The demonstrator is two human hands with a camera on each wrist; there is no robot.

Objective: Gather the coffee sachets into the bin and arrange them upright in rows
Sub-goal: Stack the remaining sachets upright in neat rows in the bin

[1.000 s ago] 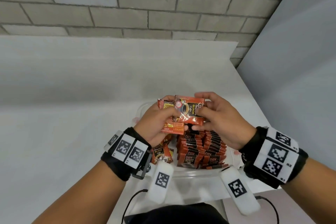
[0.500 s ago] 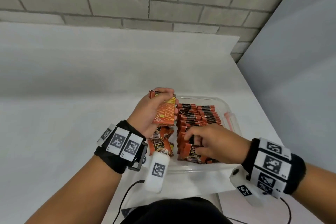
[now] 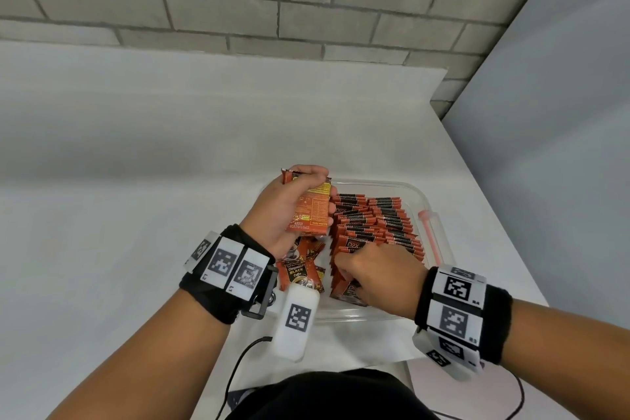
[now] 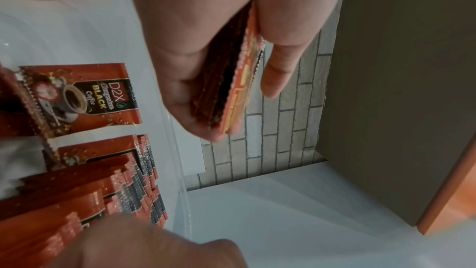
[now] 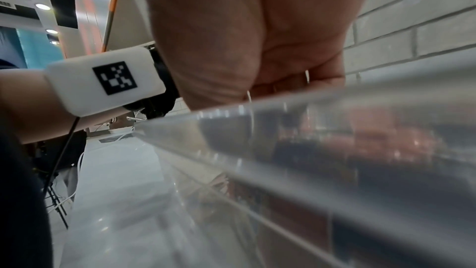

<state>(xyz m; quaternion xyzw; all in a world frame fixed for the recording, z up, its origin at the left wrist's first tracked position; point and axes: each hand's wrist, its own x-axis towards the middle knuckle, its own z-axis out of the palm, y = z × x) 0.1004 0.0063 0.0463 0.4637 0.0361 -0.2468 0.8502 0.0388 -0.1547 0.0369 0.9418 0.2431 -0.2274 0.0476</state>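
Right hand [image 3: 378, 278] has dropped from the raised bundle into the clear bin [image 3: 428, 204], fingers curled among the standing rows [image 3: 375, 225], seemingly tucking one sachet in. Left hand [image 3: 289, 208] stays clamped on its stack of sachets [image 3: 312, 211]; loose ones [image 3: 300, 271] still lie flat.

My left hand [image 3: 288, 206] is raised, fingers and thumb curled around a stack of sachets [image 3: 312, 211]. My right hand [image 3: 381, 274] reaches low, knuckles up, fingers tucked down among the packed rows [image 3: 378, 222].
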